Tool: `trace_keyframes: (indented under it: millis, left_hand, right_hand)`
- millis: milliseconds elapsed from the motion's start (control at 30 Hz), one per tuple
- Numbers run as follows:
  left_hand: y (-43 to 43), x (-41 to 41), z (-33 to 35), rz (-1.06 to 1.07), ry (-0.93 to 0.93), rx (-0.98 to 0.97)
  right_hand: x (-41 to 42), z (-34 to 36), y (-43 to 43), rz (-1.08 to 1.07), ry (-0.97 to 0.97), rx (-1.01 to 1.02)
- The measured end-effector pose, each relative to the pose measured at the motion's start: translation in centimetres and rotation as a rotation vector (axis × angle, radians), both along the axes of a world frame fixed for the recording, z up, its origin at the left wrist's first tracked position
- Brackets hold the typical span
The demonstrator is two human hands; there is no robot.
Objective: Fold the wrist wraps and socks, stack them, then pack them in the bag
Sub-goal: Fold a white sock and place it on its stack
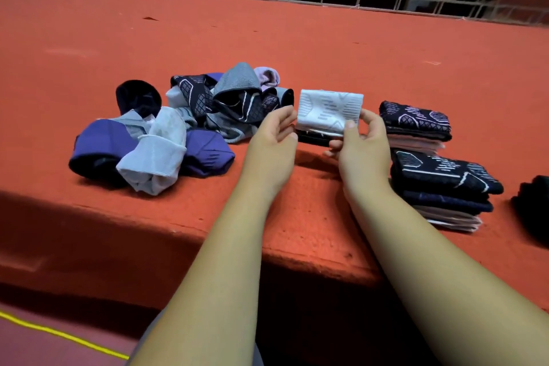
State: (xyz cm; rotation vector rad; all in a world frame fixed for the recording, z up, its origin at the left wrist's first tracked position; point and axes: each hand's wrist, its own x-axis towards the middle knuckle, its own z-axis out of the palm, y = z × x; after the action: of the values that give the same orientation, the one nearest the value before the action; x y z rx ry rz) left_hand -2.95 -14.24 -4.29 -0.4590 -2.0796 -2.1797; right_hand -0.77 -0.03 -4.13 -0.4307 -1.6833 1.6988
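Both hands meet at a folded white sock (328, 110) just above the orange ledge (297, 47), between the unfolded pile (190, 125) and two folded stacks (416, 123). The right hand (361, 145) pinches its right edge between thumb and fingers (350, 125). The left hand (273, 140) curls at the left edge; whether it grips cannot be told. Squaring the edges before stacking would likely keep it flat.

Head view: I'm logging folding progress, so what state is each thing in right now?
white sock: folded, a dark folded piece beneath it, pinched at its right edge.
right hand: grip closed on the white sock, thumb on its face.
left hand: fingers loosely curved beside the sock's left edge, holding nothing.
loose pile: unfolded, heaped.
far stack: folded, stacked.
near stack: folded, stacked.
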Motion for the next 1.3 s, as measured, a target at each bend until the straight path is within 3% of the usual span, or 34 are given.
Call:
trace_keyframes:
  millis: [167, 300, 467, 733, 1000, 1300]
  left_hand:
    - [1.1, -1.4, -0.7, 0.031, -0.071, -0.149]
    - [1.4, -2.1, -1.6, 0.108, -0.159, -0.349]
    - [1.4, -2.5, -1.7, 0.101, -0.207, -0.372]
    - [1.6, -1.3, -1.1, 0.098, -0.189, -0.439]
    - [1.5, -0.6, -0.9, 0.084, -0.148, -0.535]
    - [0.8, -0.6, -0.9, 0.079, -0.149, -0.523]
  right_hand:
    - [-3.7, 0.1, 0.4, -0.020, -0.010, -0.110]
    - [-5.2, -1.7, 1.5, -0.078, -0.125, -0.049]
    - [-6.4, -2.8, 2.4, -0.076, -0.219, -0.026]
    - [-6.6, -2.8, 3.0, -0.022, -0.199, -0.180]
    - [-5.6, -2.1, 2.5, -0.028, -0.252, -0.122]
    - [-3.9, -2.1, 0.5, 0.049, -0.292, 0.220]
